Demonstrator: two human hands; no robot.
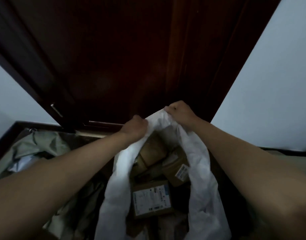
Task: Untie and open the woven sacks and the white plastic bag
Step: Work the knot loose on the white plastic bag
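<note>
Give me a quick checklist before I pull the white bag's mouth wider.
1. Left hand grips the far rim of the white plastic bag: ok.
2. Right hand grips the rim beside it: ok.
3. Bag mouth already untied and open: ok, cardboard parcels show inside.
4. Plastic free of tears: cannot tell, dim light.
5. Woven sack on the left opened: cannot tell.
6. Room behind the bag: not ok, the dark wooden door stands close.

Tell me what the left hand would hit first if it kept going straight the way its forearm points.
Probably the dark wooden door. The left hand, gripping the white bag's rim, points up and away toward the door's lower edge. Nothing else shows between them, though depth is unclear.
</note>
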